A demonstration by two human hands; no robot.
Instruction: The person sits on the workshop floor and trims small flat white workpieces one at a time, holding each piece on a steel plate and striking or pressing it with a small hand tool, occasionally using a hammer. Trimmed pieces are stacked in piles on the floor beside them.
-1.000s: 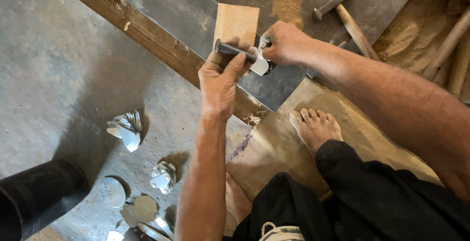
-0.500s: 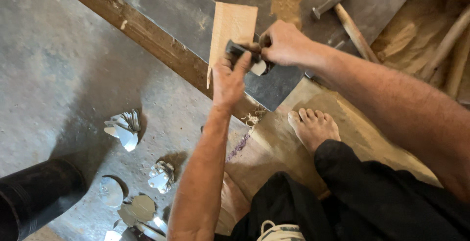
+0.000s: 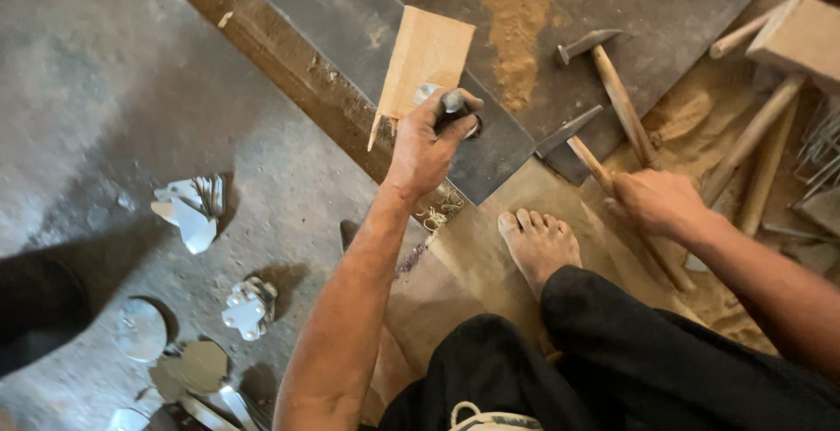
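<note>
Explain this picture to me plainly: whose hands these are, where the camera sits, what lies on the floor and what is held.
The camera is worn on a person's head and looks down at their own two bare hands; they sit on the floor with a bare foot forward. The left hand pinches a small metal piece against a thin wooden board, which rests on a dark metal slab. The right hand grips the handle of a hammer. A second hammer lies beside it, with wooden sticks at the right. On the concrete at the left lie shiny cut metal shapes and round discs.
</note>
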